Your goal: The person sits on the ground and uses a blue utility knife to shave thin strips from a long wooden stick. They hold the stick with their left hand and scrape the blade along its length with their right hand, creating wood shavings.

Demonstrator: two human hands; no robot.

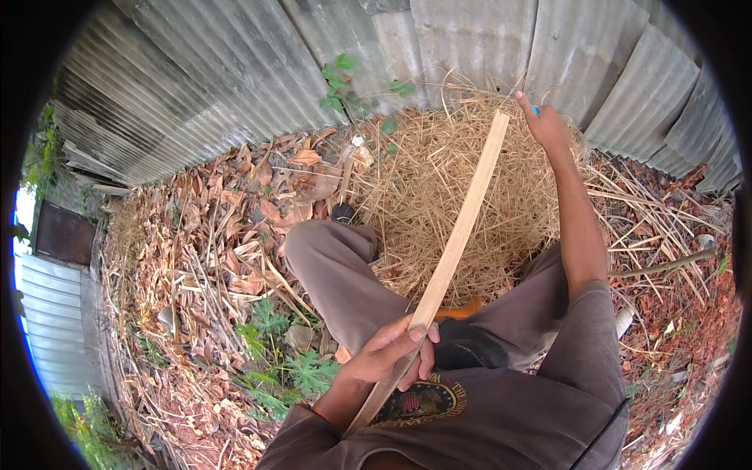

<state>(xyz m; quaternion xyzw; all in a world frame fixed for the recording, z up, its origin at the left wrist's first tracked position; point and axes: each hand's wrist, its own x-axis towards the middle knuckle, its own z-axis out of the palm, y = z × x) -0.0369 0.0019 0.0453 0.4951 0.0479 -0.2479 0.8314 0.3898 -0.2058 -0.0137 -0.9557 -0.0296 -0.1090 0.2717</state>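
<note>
A long, pale strip of wood slants from my chest up toward the straw. My left hand is wrapped round its lower part, close to my shirt. Beyond the strip's far end, at the upper right, my right hand is closed with its thumb stretched out. A small blue thing shows between its thumb and fingers; the rest is hidden, so its kind is unclear. That hand is apart from the wood. An orange curved handle lies in my lap beside a black object.
Dry straw is heaped between my legs and a corrugated metal fence. Dry leaves cover the ground to the left, with green plants by my knee. Thin sticks and a thicker stick lie at the right.
</note>
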